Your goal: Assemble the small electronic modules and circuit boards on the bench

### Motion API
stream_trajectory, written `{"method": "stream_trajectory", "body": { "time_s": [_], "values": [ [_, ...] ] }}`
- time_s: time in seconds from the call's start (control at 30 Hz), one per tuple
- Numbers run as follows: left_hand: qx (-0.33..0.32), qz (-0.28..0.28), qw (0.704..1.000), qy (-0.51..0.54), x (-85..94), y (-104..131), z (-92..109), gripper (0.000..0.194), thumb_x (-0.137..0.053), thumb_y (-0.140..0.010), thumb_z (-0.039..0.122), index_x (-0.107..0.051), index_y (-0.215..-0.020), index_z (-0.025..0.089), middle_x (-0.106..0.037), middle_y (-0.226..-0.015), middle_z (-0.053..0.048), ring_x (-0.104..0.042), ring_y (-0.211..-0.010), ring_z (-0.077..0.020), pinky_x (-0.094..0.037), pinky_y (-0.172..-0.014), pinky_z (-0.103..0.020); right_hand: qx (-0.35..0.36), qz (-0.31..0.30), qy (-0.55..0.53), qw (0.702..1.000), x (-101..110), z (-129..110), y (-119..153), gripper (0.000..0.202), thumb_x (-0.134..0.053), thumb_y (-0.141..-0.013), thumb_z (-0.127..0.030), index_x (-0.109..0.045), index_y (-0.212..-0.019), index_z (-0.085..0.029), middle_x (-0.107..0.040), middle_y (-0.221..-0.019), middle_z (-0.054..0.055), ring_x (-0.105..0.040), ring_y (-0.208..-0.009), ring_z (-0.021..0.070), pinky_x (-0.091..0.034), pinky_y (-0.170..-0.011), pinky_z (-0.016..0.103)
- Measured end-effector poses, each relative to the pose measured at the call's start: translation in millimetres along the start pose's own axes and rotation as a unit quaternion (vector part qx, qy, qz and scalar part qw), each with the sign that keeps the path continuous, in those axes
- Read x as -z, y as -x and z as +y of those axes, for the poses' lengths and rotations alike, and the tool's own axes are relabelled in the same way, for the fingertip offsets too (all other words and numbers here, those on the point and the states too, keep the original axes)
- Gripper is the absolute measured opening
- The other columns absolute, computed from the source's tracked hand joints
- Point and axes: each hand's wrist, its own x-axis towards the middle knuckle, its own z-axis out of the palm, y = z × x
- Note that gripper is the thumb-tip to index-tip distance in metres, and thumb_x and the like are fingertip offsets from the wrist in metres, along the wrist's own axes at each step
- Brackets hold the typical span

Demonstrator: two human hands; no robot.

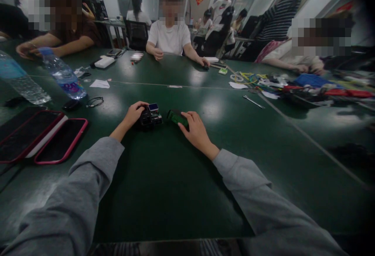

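Right fingers (191,116) — green board (176,118) between, left fingers (140,105) — against black device (145,118)

Stretches out as a glossy dark-green desk (164,197); bears a rectangular white block (104,62) near the far edge and, closer to the near one, a flat black, pink-rimmed phone (61,140).

The left hand (135,111) hid one side of the black device (152,118), whose small parts were too tiny to make out. The right hand (195,130) covered the near end of the green circuit board (175,117). The leftmost bottle (25,78) was cut off by the left edge, both grey sleeves (67,201) by the bottom. Blur merged items in the pile (310,84) on the right.
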Motion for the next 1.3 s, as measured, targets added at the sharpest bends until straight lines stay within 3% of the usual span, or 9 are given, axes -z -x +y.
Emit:
{"method": "stream_trajectory", "body": {
  "time_s": [0.17, 0.33, 0.57, 0.77, 1.1, 1.3],
  "values": [
    [-0.001, -0.003, 1.000, 0.004, -0.1, -0.6, 0.3, 0.031, -0.046, -0.077, 0.021, -0.068, -0.099, 0.017, -0.068, -0.104, -0.005, -0.060, -0.095, -0.0195, -0.046, -0.093, -0.038, -0.051, 0.005, -0.072, 0.996, -5.9, 12.9, 0.6, 0.047, -0.051, -0.092, -0.042, -0.045, -0.133, -0.018, -0.054, -0.119, 0.012, -0.055, -0.109, 0.0254, -0.049, -0.093, 0.045],
    [-0.001, -0.005, 1.000, 0.003, -0.6, -2.7, -3.0, 0.030, -0.047, -0.077, 0.020, -0.068, -0.098, 0.017, -0.068, -0.103, -0.006, -0.060, -0.095, -0.0195, -0.046, -0.092, -0.038, -0.061, 0.001, -0.058, 0.996, -7.0, 17.0, 0.9, 0.048, -0.055, -0.089, -0.046, -0.050, -0.127, -0.017, -0.058, -0.109, 0.011, -0.057, -0.098, 0.0246, -0.052, -0.083, 0.044],
    [-0.005, -0.008, 1.000, 0.001, -0.2, -0.6, -0.9, 0.030, -0.046, -0.078, 0.020, -0.068, -0.099, 0.017, -0.068, -0.104, -0.006, -0.060, -0.094, -0.0190, -0.046, -0.092, -0.038, 0.005, 0.009, 0.034, 0.999, 1.4, 6.1, 0.6, 0.045, -0.051, -0.093, -0.040, -0.046, -0.131, -0.015, -0.054, -0.112, 0.013, -0.052, -0.104, 0.0268, -0.049, -0.087, 0.045],
    [-0.002, -0.008, 1.000, 0.003, -0.6, -0.5, -0.7, 0.030, -0.047, -0.078, 0.021, -0.068, -0.099, 0.017, -0.068, -0.104, -0.006, -0.060, -0.094, -0.0191, -0.047, -0.091, -0.038, 0.017, 0.016, 0.129, 0.991, 4.3, 6.9, -1.6, 0.044, -0.053, -0.091, -0.030, -0.047, -0.129, -0.009, -0.050, -0.118, 0.018, -0.047, -0.107, 0.0303, -0.047, -0.088, 0.045],
    [0.008, -0.004, 1.000, 0.007, -1.2, -1.2, 1.1, 0.030, -0.047, -0.076, 0.019, -0.068, -0.097, 0.017, -0.068, -0.103, -0.005, -0.060, -0.093, -0.0189, -0.046, -0.093, -0.038, 0.109, -0.055, 0.091, 0.988, 7.1, -13.5, 1.8, 0.049, -0.052, -0.092, -0.038, -0.043, -0.134, -0.015, -0.048, -0.124, 0.015, -0.045, -0.113, 0.0285, -0.045, -0.089, 0.043],
    [0.005, -0.006, 1.000, 0.000, -0.8, -1.0, 0.8, 0.030, -0.046, -0.077, 0.020, -0.068, -0.098, 0.018, -0.068, -0.103, -0.005, -0.060, -0.094, -0.0190, -0.045, -0.093, -0.037, 0.027, -0.025, 0.033, 0.999, -0.5, -4.9, 2.5, 0.051, -0.050, -0.092, -0.040, -0.038, -0.138, -0.019, -0.044, -0.132, 0.015, -0.042, -0.123, 0.0310, -0.042, -0.097, 0.049]
  ]
}}
